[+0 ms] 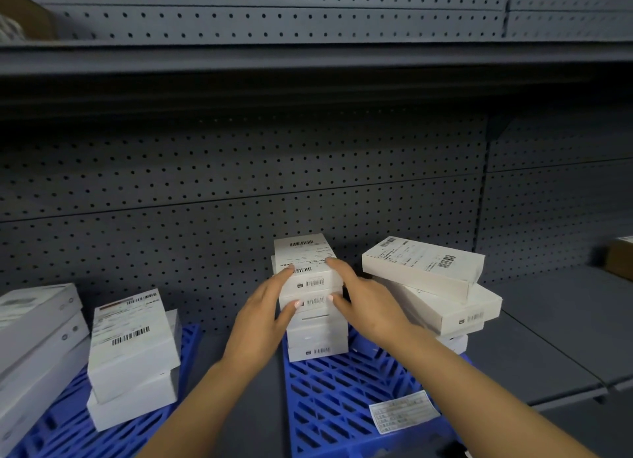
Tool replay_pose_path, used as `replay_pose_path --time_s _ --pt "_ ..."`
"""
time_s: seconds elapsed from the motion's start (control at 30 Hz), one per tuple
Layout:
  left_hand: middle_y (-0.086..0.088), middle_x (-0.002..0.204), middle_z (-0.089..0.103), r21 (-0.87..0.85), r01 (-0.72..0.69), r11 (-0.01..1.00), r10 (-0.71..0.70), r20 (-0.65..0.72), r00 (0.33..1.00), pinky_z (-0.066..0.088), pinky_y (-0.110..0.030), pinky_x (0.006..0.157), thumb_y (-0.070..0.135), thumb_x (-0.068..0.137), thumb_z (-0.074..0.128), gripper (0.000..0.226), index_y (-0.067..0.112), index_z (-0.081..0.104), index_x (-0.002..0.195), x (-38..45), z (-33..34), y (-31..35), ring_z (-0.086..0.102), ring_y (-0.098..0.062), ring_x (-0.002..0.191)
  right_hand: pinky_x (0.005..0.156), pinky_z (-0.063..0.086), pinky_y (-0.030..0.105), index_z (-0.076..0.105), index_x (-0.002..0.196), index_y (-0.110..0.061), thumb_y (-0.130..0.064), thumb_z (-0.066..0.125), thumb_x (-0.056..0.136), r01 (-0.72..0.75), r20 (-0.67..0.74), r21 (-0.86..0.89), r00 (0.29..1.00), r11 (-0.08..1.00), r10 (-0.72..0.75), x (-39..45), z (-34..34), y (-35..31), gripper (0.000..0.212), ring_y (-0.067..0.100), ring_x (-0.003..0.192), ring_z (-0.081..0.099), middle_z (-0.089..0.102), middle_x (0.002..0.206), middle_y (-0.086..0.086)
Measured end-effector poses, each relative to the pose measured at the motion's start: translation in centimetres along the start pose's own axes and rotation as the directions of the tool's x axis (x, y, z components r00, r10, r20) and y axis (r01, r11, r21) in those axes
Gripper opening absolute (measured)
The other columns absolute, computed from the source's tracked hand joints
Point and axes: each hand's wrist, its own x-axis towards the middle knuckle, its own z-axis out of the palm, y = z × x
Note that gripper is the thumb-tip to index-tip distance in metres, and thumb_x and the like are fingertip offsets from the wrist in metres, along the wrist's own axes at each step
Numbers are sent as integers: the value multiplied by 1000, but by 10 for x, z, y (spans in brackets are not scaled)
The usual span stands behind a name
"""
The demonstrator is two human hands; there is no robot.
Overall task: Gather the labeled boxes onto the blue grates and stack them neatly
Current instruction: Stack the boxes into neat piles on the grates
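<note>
Both hands up on the centre stack of white labeled boxes (313,298), at the back of the right blue grate (329,392). Left hand (263,317) against the stack's left side, fingers (286,275) spread along the upper boxes, thumb pressed on the front face. Right hand (364,303) on the opposite side, fingers (337,264) curled over the top box's right edge, thumb on the front. Stack clamped between the two.

Just right of the right fingers: a skewed pile of labeled boxes (435,286), top one turned at an angle, partly off the grate onto the grey shelf (548,324). Well left of the left fingers: a shorter stack (132,351) on the left blue grate (65,420), larger white boxes (34,341) beyond it. Loose label sheet (404,411) lying flat on the right grate, below the right forearm. Perforated grey back panel (239,183) behind everything.
</note>
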Motion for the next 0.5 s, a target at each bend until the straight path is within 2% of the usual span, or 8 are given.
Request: replay_pose_path --time_s 0.07,0.1,0.17,0.23,0.37,0.5 --pt "27 138 33 -71 22 997 -20 17 1000 27 -5 94 38 93 55 53 46 29 138 0 -1 0 29 16 119 54 42 33 14 145 -35 -28 47 96 -7 6 16 1000 1000 7 1 1 0 59 15 60 49 46 62 -7" --pt "27 139 35 -120 36 992 -34 20 999 29 -7 95 38 93 55 51 49 30 135 0 -1 0 31 16 121 53 41 33 14 144 -35 -28 48 96 -9 7 28 1000 1000 9 1 1 1 59 13 58 48 47 62 -7" --pt "24 140 40 -211 64 975 -61 20 998 37 -19 102 35 93 55 48 50 33 133 -2 3 -1 37 9 125 51 37 30 14 144 -35 -30 49 95 -4 4 55 1000 998 4 0 1 1 60 9 57 46 47 63 -8" --pt "20 137 46 -256 88 963 -87 16 996 44 -30 101 31 94 55 50 50 34 134 -4 6 -2 46 0 123 54 36 28 17 142 -36 -32 51 95 3 -9 86 1000 996 -2 -2 1 0 59 7 61 47 46 67 -10" --pt "17 128 54 -289 115 950 -112 29 993 50 -26 89 29 94 55 52 56 30 131 -3 6 -1 55 0 110 63 39 30 27 136 -32 -31 52 95 12 -17 107 1000 994 -10 2 -4 -2 49 9 68 48 45 72 -12" --pt "20 127 54 -359 137 923 -127 53 991 51 -32 93 28 93 58 49 50 34 129 0 6 -4 54 4 112 63 35 29 29 134 -29 -27 52 95 23 25 112 999 993 -26 6 -9 0 46 2 63 43 44 71 -13"
